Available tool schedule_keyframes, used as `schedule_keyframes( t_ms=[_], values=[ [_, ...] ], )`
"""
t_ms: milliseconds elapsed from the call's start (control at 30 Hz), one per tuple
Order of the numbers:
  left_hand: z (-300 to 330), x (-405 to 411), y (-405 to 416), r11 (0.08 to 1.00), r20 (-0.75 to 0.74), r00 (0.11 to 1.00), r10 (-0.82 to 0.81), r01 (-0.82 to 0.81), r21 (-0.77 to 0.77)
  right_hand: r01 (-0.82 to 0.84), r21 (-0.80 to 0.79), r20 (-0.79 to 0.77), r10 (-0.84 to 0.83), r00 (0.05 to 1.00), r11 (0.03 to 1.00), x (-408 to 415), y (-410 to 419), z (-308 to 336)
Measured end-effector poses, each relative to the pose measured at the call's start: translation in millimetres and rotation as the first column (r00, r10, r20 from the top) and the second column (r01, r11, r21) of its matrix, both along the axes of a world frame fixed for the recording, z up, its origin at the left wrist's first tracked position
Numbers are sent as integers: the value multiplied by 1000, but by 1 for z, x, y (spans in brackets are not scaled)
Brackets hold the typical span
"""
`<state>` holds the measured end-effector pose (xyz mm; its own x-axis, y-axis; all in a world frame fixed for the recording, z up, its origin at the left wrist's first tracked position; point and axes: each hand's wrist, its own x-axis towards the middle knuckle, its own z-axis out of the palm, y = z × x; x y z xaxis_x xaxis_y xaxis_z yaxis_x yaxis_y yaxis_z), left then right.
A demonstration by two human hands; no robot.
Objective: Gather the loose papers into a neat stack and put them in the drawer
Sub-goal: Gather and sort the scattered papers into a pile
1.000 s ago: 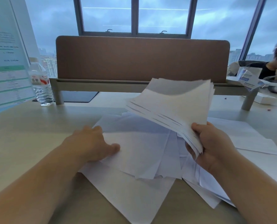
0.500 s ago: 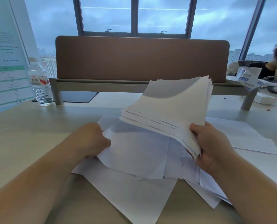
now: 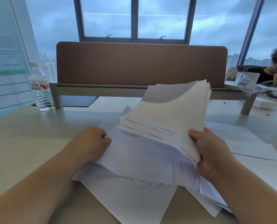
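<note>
My right hand [image 3: 214, 152] grips a fanned bundle of white sheets [image 3: 168, 113] by its near right corner and holds it tilted above the desk. Under it lies a loose spread of white papers [image 3: 142, 160] on the desk. My left hand [image 3: 92, 143] pinches the left edge of one of those loose sheets, fingers curled, lifting it slightly. More sheets [image 3: 243, 141] lie flat to the right. No drawer is in view.
A brown divider panel [image 3: 141, 63] on a raised shelf crosses the back of the desk. A water bottle [image 3: 40, 88] and a standing printed sign [image 3: 5, 62] are at the left. A person [image 3: 275, 68] sits at the far right beside a small box [image 3: 246, 83].
My left hand has gone from lying flat on the loose sheets to curling around a sheet's left edge and lifting it. The bundle in my right hand has tilted up slightly.
</note>
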<state>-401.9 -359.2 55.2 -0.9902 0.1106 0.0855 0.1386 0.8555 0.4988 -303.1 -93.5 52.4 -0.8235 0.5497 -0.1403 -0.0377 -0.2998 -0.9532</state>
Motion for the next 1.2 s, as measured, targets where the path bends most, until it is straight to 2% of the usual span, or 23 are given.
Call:
schedule_keyframes(
  t_ms=[100, 200, 367, 467, 533, 600, 733, 800, 900, 967, 1067, 1200],
  values=[
    [1, -2, 0, 955, 29, 999, 18, -26, 295, -11, -7, 4, 11, 1000, 1000, 0, 1, -1],
    [5, 1, 1, 796, 197, 980, -12, -110, 596, -54, 13, 4, 53, 999, 998, 1, 1, 0],
    [13, 7, 4, 597, 316, 941, -119, -187, 781, -143, 99, 14, 143, 990, 985, 0, -4, -5],
    [14, 11, 5, 510, 345, 927, -147, -228, 830, -194, 154, 41, 190, 981, 969, 0, -8, -6],
    [12, 12, 6, 507, 374, 903, -213, -225, 832, -220, 196, 59, 212, 975, 956, 0, -11, -7],
    [12, 15, 10, 555, 414, 877, -244, -223, 801, -235, 251, 85, 220, 972, 939, 0, -13, -8],
    [5, 16, 12, 750, 390, 897, -207, -111, 652, -259, 365, 158, 215, 964, 894, 1, -17, -9],
    [3, 15, 11, 791, 354, 914, -201, -62, 608, -263, 403, 182, 205, 962, 877, 2, -18, -9],
    [3, 14, 12, 800, 250, 952, -176, -10, 600, -261, 428, 190, 196, 962, 865, 3, -20, -8],
    [5, 13, 13, 769, 198, 966, -167, 2, 640, -246, 425, 175, 188, 966, 871, 3, -20, -7],
    [9, 12, 13, 634, 166, 966, -200, -2, 774, -222, 397, 149, 176, 973, 890, 3, -18, -3],
    [13, 14, 14, 500, 150, 960, -239, -11, 866, -248, 238, 136, 220, 966, 939, 8, -18, 5]
  ],
)
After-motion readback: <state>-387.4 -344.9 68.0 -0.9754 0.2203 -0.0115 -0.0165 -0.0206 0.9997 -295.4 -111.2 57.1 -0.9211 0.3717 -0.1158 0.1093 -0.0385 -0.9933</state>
